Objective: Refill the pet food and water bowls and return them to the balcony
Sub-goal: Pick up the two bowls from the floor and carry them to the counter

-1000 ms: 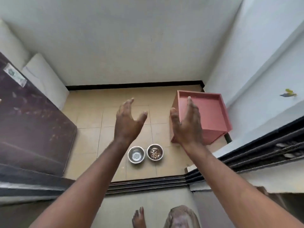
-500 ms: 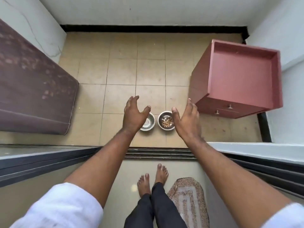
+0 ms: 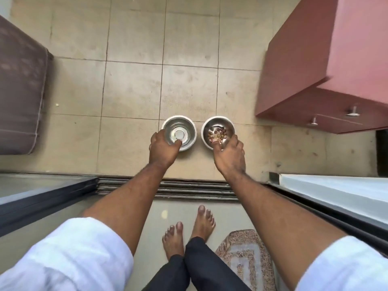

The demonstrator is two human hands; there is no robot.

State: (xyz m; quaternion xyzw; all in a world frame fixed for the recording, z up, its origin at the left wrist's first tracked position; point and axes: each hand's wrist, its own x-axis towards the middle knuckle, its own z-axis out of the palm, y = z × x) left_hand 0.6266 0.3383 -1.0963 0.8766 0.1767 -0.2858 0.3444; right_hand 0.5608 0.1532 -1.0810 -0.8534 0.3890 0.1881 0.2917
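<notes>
I'm gripping the water bowl (image 3: pixel 182 131) rim with left hand (image 3: pixel 163 148), food bowl (image 3: pixel 218 131) with right hand (image 3: pixel 228 154); pickup step, next needs a level lift

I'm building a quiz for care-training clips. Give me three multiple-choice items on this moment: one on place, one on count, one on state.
1. The red cabinet stands where relative to the bowls?
A. person's right
B. person's left
C. between them

2. How many steel bowls are on the tiled floor?
A. one
B. two
C. three

3. What does the right hand grip?
A. nothing
B. the door track
C. the kibble bowl

Answers: 1 A, it fills the right edge. 2 B, the kibble bowl and the empty-looking bowl, gripped by the left hand. 3 C, its thumb hooks over the rim.
</notes>
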